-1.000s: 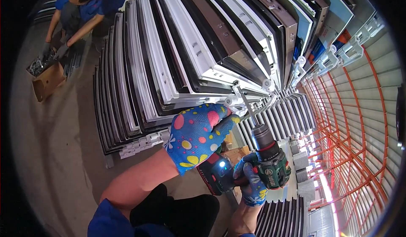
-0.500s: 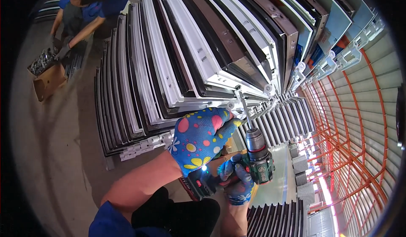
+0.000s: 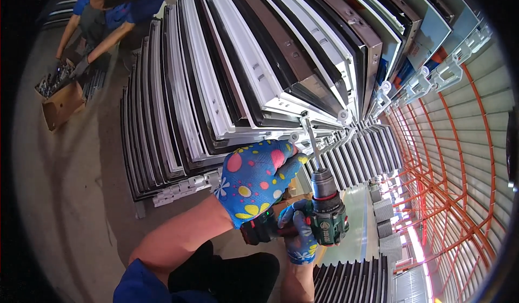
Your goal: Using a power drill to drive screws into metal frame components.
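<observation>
Window frames (image 3: 238,71), white and dark brown, stand on edge in a long packed stack that fills the upper middle of the view and runs off to its top edge; their near ends line up just above the two hands. Grey floor (image 3: 65,195) spreads along the stack's left side. At the stack's far left corner a co-worker in blue (image 3: 116,6) bends over a cardboard box (image 3: 59,100) of metal parts. Orange racking (image 3: 459,195) curves down the right.

Smaller, near the stack's lower edge, sits the cordless drill (image 3: 327,216), green and black, its long bit (image 3: 311,141) pointing up into the end of one white frame, close to a small white bracket (image 3: 341,116).

Risk, as I judge it: the bit is long and thin and meets the frame at a slant, so any sideways push could make it skid off the screw head, mar the profile or jump toward the steadying fingers. The packed frames could also shift under pressure.

Left hand (image 3: 257,181), in a blue glove with coloured spots, comes up from the lower edge with forearm bare, curled and pressed against the frame ends beside the bit; whether it clasps anything I cannot tell. Right hand (image 3: 297,238), in a matching glove, is wrapped tight around the drill's handle, wrist bent upward.
</observation>
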Available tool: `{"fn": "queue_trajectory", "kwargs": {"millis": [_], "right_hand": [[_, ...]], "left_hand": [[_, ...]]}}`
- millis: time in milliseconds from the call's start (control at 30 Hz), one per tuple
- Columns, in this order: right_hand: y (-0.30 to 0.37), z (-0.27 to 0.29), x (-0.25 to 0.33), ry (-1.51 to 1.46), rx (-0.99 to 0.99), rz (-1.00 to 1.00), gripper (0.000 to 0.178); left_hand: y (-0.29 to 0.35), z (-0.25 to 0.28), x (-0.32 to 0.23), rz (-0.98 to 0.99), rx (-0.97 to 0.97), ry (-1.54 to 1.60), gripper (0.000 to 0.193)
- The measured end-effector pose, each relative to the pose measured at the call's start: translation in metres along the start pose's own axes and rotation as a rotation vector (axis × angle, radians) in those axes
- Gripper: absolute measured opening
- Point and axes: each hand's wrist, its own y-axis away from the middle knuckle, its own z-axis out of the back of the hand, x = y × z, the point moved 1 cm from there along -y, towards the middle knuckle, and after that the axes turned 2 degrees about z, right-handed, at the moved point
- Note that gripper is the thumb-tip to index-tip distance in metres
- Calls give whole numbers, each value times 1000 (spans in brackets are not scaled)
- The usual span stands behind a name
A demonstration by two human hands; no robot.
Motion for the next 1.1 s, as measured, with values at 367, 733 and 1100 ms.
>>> {"fn": "queue_trajectory", "kwargs": {"millis": [367, 733, 1100], "right_hand": [[-2, 15, 31, 314, -52, -3, 18], [-2, 13, 54, 505, -72, -39, 18], [1, 9, 51, 481, -118, -23, 18]], "left_hand": [[2, 0, 4, 50, 8, 7, 16], [0, 4, 3, 24, 24, 41, 15], [1, 3, 5, 42, 15, -3, 14]]}}
